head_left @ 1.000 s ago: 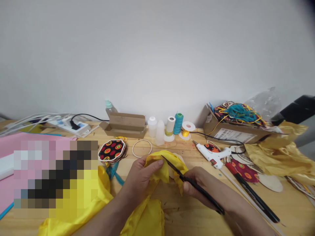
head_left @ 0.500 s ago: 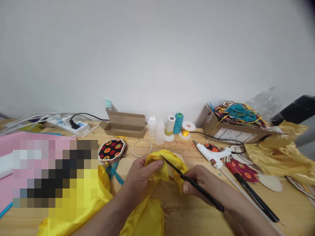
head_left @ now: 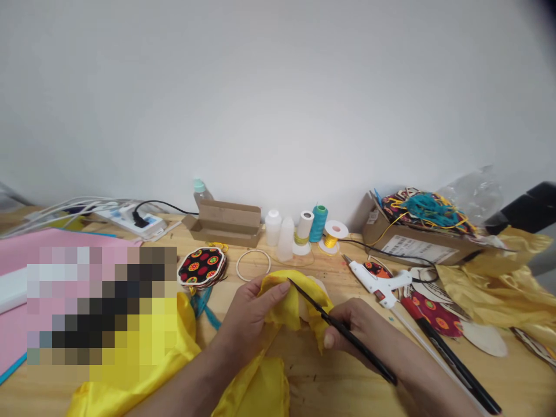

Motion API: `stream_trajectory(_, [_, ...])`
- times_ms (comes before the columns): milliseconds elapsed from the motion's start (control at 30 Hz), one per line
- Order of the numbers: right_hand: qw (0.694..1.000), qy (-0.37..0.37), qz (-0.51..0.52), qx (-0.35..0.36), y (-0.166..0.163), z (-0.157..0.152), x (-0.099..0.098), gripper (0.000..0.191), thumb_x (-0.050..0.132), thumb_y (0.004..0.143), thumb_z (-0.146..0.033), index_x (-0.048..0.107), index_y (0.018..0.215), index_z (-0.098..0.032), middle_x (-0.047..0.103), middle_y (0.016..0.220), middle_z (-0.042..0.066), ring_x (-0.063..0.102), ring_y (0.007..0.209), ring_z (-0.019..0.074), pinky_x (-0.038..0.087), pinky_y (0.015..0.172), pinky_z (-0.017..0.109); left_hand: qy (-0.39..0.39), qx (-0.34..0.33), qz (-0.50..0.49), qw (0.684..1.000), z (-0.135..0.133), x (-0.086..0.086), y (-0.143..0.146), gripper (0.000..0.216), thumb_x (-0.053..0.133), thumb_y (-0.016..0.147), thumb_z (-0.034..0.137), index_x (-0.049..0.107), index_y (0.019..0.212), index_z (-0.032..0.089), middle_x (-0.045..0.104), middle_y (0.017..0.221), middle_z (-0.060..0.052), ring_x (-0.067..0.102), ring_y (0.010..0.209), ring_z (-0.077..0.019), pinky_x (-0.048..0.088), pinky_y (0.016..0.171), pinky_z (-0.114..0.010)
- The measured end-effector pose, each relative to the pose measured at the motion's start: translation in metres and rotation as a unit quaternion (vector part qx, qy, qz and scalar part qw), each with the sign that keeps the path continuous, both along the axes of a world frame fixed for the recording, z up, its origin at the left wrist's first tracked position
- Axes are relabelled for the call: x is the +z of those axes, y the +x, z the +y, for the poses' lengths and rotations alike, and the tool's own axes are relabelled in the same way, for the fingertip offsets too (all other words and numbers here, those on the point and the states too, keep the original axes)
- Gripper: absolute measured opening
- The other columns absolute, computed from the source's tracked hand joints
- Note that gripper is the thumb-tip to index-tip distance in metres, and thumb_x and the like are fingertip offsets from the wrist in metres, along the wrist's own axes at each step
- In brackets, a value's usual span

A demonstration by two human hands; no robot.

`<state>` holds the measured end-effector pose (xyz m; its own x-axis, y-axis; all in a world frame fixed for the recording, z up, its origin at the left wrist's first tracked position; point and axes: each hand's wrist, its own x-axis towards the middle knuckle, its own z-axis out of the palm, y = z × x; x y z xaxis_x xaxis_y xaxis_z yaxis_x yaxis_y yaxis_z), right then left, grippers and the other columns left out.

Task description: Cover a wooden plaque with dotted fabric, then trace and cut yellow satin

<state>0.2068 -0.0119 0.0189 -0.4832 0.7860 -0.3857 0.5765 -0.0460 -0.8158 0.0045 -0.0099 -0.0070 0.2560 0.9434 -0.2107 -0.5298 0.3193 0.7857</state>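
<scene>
My left hand (head_left: 252, 310) pinches a folded strip of shiny yellow cloth (head_left: 284, 307) between thumb and fingers. In my right hand (head_left: 354, 330) is a pair of black scissors (head_left: 358, 344), seen nearly edge-on. Their dark tips lie across the upper fold of the cloth, close to my left thumb. Whether the blades are apart cannot be made out. The cloth hangs below both hands, and its loose length runs down to the table's front. A pale flat piece (head_left: 320, 282) shows partly behind the cloth.
Behind my hands stand white bottles (head_left: 285, 240), thread spools (head_left: 319, 223) and a wooden ring (head_left: 253, 265). Patterned octagonal pieces (head_left: 202, 266) lie left. To the right are a glue gun (head_left: 377, 281), a black-and-red marker (head_left: 452, 353), gold cloth (head_left: 490, 284) and a filled cardboard box (head_left: 412, 246).
The whole view has shifted slightly, so things sit a little lower and further right. Both hands keep their hold on the cloth and the scissors, with little visible movement.
</scene>
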Motion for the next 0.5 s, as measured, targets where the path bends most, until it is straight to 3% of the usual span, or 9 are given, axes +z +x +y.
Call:
stream_trajectory(233, [0.998, 0.038, -0.004, 0.049, 0.003, -0.004, 0.003, 0.061, 0.044, 0.075, -0.076, 0.033, 0.057, -0.019, 0.026, 0.054, -0.005, 0.020, 0.051, 0.0075, 0.013, 0.042, 0.024, 0.000, -0.004, -0.003, 1.000, -0.002, 0.001, 0.001, 0.020, 0.071, 0.076, 0.025, 0.072, 0.092, 0.013, 0.074, 0.080, -0.009, 0.068, 0.069, -0.0194, 0.052, 0.069, -0.030])
stream_trajectory(500, [0.995, 0.084, -0.053, 0.020, 0.000, -0.012, 0.019, 0.065, 0.040, 0.074, -0.080, 0.047, 0.062, -0.017, 0.031, 0.057, -0.003, 0.026, 0.054, 0.0095, 0.016, 0.044, 0.024, -0.001, -0.012, 0.018, 1.000, 0.000, 0.003, 0.000, 0.021, 0.072, 0.074, 0.025, 0.073, 0.092, 0.013, 0.074, 0.078, -0.008, 0.067, 0.068, -0.0190, 0.050, 0.067, -0.028])
